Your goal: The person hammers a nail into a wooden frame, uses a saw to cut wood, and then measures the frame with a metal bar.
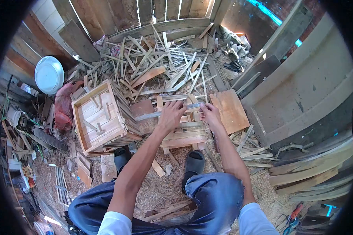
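A thin, greyish wooden strip [148,116] lies crosswise in front of me, between a stack of wooden trays and a square board. My left hand [171,115] is closed over its middle, with the fingers bent down around it. My right hand [211,115] pinches the strip near its right end, thumb and fingers together. Just under both hands stands a low wooden frame [183,139] of pale slats, partly hidden by them. To the left, the stacked wooden trays [82,135] have a few small wood pieces in the top one.
A brown square board [229,110] lies at the right. Beyond my hands is a heap of scrap strips [164,64] against a plank wall. A white basin [49,75] leans at the left, and curved planks [313,164] are piled at the right. Sawdust covers the floor.
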Demonstrator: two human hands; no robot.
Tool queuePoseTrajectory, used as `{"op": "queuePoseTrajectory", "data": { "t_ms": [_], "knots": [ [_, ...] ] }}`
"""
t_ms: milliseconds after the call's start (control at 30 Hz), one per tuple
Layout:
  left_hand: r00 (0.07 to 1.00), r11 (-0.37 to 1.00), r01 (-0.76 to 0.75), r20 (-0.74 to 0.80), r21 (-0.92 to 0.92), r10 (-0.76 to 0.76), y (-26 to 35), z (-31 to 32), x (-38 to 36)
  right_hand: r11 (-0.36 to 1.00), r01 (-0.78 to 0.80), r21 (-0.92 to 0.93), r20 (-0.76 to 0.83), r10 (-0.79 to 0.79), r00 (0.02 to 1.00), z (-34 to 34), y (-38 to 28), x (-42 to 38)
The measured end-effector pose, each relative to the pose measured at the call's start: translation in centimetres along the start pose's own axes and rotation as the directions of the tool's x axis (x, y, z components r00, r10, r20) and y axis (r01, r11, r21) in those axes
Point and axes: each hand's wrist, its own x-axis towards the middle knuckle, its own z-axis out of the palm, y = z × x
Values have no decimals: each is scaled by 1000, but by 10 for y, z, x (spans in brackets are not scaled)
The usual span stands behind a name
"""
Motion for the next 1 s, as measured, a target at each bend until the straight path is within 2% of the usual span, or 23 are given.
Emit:
{"op": "queuePoseTrajectory", "data": {
  "t_ms": [33, 100, 167, 200, 300, 333, 400, 433, 467, 533, 567, 633, 667, 733, 767, 833, 867, 933, 967, 1000],
  "knots": [
    [1000, 1000, 6, 11, -19, -6, -3, 1, 2, 1000, -4, -8, 7, 4, 1000, -2, 0, 3],
    [999, 999, 22, 27, -38, -21, -11, 6, -3, 984, -91, 155, -14, 94, 995, -5, 0, 5],
    [988, 986, 140, -58, -88, -145, -23, 13, -13, 980, -90, 175, -49, 100, 994, -5, 0, 7],
    [987, 985, 149, -54, -87, -154, -27, 10, -19, 977, -82, 198, -89, 102, 991, -6, 2, 8],
    [916, 905, 383, -48, -187, -398, -44, 0, -39, 978, -104, 179, -53, 115, 992, -15, 21, 23],
    [914, 904, 389, -44, -179, -403, -54, 1, -49, 982, -97, 162, -32, 103, 994, -16, 26, 27],
    [769, 765, 531, -172, -366, -616, -69, 2, -63, 985, -103, 142, -40, 110, 993, -18, 30, 32],
    [643, 659, 670, -178, -342, -745, -72, 4, -68, 983, -129, 133, -21, 133, 991, -19, 30, 33],
    [641, 658, 674, -178, -337, -747, -79, 6, -71, 980, -154, 122, -4, 156, 988, -20, 29, 34],
    [612, 495, 606, -32, -623, -790, -96, 9, -73, 979, -161, 122, 18, 160, 987, -19, 26, 33],
    [609, 493, 607, -34, -623, -792, -101, 12, -75, 979, -156, 129, 33, 153, 988, -19, 24, 32],
    [493, 224, 718, 254, -660, -832, -96, 2, -67, 980, -149, 135, 47, 144, 989, -20, 20, 28],
    [493, 224, 716, 252, -662, -832, -93, -4, -64, 975, -169, 144, 62, 162, 985, -20, 18, 26],
    [549, 411, 800, 255, -437, -796, -83, -19, -56, 970, -189, 152, 73, 179, 981, -21, 15, 23],
    [550, 411, 799, 255, -440, -796, -77, -24, -52, 970, -192, 149, 78, 182, 980, -21, 14, 21],
    [703, 662, 705, 133, -255, -698, -69, -27, -50, 970, -194, 146, 85, 184, 979, -22, 18, 23],
    [702, 661, 706, 129, -253, -701, -67, -24, -51, 972, -167, 164, 62, 159, 985, -22, 23, 25],
    [856, 852, 517, 48, -85, -515, -67, -19, -54, 975, -136, 176, 60, 127, 990, -22, 22, 26],
    [822, 817, 561, 200, -133, -533, -68, -24, -52, 975, -127, 182, 43, 121, 992, -23, 18, 22],
    [814, 809, 575, 183, -119, -552, -66, -30, -48, 974, -121, 189, 29, 118, 993, -22, 13, 17]
  ]
}}
